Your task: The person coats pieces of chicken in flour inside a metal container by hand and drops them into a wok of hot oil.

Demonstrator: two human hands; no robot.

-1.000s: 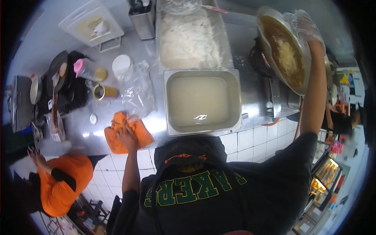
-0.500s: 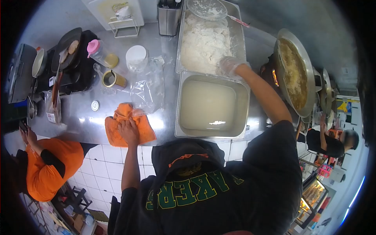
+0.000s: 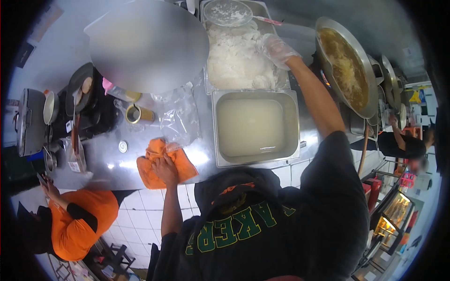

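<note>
My left hand (image 3: 165,169) rests on a crumpled orange cloth (image 3: 149,177) near the counter's front edge, fingers stretched over the fabric. A loose clear plastic glove covers my right hand (image 3: 277,49), which is at the right side of a metal tray (image 3: 287,84) of white flour (image 3: 239,56). Its fingers point away and look extended, with nothing visible in them. At the tray's far end lies a flour-dusted strainer (image 3: 228,12) with a red-and-white handle. Nearer to me stands a metal pan (image 3: 257,160) of cloudy pale liquid (image 3: 251,126).
At right, a large wok (image 3: 344,68) holds bubbling oil. Left lie a plastic bag (image 3: 178,117), an open can (image 3: 139,114), a lid (image 3: 123,146) and a frying pan (image 3: 80,89). A person in orange (image 3: 86,220) stands left. A blurred oval hides the upper left.
My right hand has moved up and away along the flour tray's right side. My left hand stays on the cloth. The view has shifted, and a blurred oval now covers the upper left.
</note>
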